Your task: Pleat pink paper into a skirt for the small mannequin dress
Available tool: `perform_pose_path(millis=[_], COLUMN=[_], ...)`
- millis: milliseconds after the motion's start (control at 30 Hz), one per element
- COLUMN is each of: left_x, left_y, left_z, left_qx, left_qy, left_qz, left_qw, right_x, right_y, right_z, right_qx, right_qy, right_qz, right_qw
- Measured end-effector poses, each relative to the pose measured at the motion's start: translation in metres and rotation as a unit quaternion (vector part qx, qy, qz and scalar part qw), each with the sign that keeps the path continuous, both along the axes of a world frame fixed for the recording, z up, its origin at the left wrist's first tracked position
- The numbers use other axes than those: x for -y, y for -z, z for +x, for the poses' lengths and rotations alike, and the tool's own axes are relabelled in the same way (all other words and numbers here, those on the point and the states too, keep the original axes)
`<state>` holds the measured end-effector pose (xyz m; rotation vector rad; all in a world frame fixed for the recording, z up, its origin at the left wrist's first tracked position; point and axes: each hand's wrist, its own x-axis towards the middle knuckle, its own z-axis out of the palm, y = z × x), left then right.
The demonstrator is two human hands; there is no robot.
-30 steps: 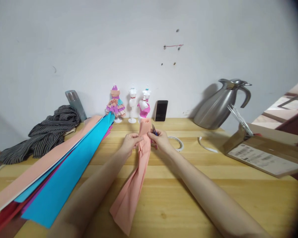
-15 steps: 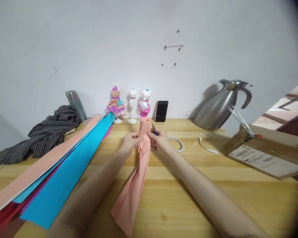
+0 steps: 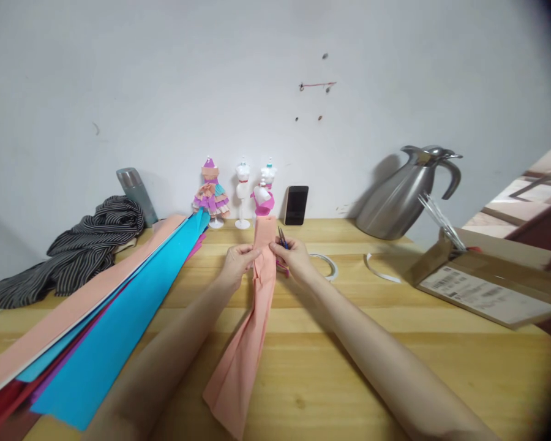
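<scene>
A long strip of salmon-pink crepe paper (image 3: 252,343) hangs down toward me, its upper end folded into a narrower band. My left hand (image 3: 240,262) pinches the strip's left edge between thumb and fingers. On the opposite edge, my right hand (image 3: 294,256) grips the paper with thumb and fingertips. A small pair of scissors (image 3: 282,237) is also tucked in that right hand, dark blades pointing up and pink handles showing below. Just beyond the paper stands a small white dress form (image 3: 262,196) wrapped in pink.
Left lie colored crepe sheets (image 3: 133,306) and a striped cloth (image 3: 92,245); a bottle (image 3: 138,193) stands behind. Near the wall are a dressed form (image 3: 210,190), a bare form (image 3: 242,184) and a phone (image 3: 296,205). Right: tape roll (image 3: 333,269), steel jug (image 3: 395,196), cardboard box (image 3: 487,288).
The whole view has shifted slightly to the left. Both hands keep their hold on the crepe paper, with hardly any movement relative to it.
</scene>
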<state>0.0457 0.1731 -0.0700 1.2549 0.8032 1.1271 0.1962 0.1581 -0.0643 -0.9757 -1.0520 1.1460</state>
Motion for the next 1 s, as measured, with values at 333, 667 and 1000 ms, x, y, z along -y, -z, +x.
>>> perform_pose_path(millis=[333,667,1000], left_x=[-0.0012,-0.0007,0.0013], left_y=[0.0026,0.0014,-0.0015], left_z=[0.0005,0.0009,-0.0004], left_qx=[0.009,0.010,0.006], left_qy=[0.004,-0.007,-0.011], left_qz=[0.006,0.011,0.011], left_qw=[1.000,1.000,1.000], right_x=[0.0004,0.0002,0.0057], right_y=[0.0001,-0.0002,-0.0007], right_z=[-0.0004,0.0036,0.0039], right_qx=[0.006,0.014,0.051], right_qy=[-0.003,-0.019,-0.039], right_qz=[0.002,0.006,-0.001], right_qw=[1.000,1.000,0.998])
